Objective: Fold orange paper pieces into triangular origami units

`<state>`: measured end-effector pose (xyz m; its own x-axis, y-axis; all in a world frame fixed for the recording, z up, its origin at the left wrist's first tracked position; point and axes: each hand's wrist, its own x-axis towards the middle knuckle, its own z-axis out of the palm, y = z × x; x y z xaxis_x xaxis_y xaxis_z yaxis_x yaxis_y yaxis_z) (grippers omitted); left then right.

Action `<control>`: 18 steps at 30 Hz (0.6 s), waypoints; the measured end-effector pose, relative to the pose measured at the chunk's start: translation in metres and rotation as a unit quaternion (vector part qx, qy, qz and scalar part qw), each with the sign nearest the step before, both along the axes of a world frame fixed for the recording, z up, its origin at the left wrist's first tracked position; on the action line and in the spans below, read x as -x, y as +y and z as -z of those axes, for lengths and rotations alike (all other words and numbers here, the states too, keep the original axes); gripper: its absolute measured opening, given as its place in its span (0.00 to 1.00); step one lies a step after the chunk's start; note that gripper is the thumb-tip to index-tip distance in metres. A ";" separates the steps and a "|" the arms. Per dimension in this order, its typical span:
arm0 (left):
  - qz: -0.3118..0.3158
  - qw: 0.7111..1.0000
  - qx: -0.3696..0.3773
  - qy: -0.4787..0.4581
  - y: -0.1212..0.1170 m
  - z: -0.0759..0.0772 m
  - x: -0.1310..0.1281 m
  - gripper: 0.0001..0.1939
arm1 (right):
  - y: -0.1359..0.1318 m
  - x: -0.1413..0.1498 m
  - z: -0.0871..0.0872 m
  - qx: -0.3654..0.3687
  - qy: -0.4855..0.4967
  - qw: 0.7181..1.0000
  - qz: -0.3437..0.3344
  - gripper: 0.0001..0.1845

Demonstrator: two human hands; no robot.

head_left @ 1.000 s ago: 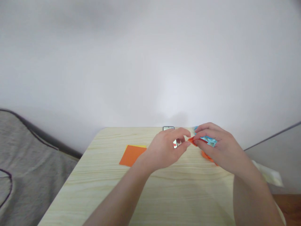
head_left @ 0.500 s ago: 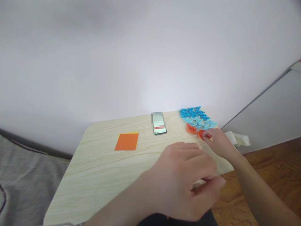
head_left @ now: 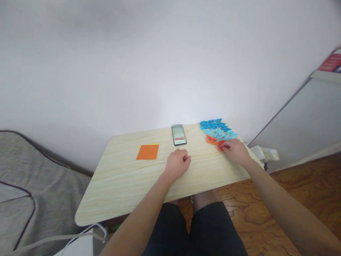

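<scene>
My right hand (head_left: 236, 151) is at the right end of the table, its fingers pinched on a red folded paper piece (head_left: 221, 144). Its fingertips are partly hidden. Touching that piece on the left is an orange folded paper piece (head_left: 211, 139). Behind them lie rows of light blue folded pieces (head_left: 218, 134) and darker blue folded pieces (head_left: 214, 124). My left hand (head_left: 178, 163) rests on the table's middle, curled into a loose fist with nothing visible in it. A stack of square paper sheets (head_left: 147, 152), orange on top with a yellow edge showing, lies to its left.
A phone (head_left: 179, 135) lies near the wall, beyond my left hand. The pale wooden table (head_left: 117, 185) stands against the white wall. White plugs (head_left: 262, 153) stick out past its right end. Grey fabric (head_left: 55, 199) and a white cable (head_left: 61, 237) are at the left.
My left hand has moved from close to the camera down and away onto the table. My right hand stays at the red piece. The view has shifted, showing more of the table and my legs.
</scene>
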<state>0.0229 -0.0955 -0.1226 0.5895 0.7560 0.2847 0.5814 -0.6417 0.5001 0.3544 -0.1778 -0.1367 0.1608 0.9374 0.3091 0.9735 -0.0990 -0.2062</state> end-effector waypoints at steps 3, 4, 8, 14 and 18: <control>0.000 0.999 -0.016 0.031 -0.007 0.010 -0.001 0.11 | -0.003 0.001 -0.004 -0.023 0.010 1.000 -0.002 0.10; -0.002 0.999 -0.020 0.039 -0.009 0.012 -0.001 0.10 | -0.004 0.003 -0.005 -0.035 0.015 0.999 -0.001 0.10; -0.020 0.997 -0.039 0.060 -0.015 0.015 0.003 0.06 | -0.010 0.031 -0.003 -0.103 0.038 0.994 0.025 0.14; -0.126 0.987 -0.073 0.072 0.000 0.007 0.041 0.14 | -0.036 0.093 0.029 -0.142 0.066 0.987 0.038 0.11; -0.234 0.967 -0.074 0.073 0.020 0.008 0.080 0.28 | -0.054 0.083 0.040 -0.159 0.051 0.976 0.140 0.17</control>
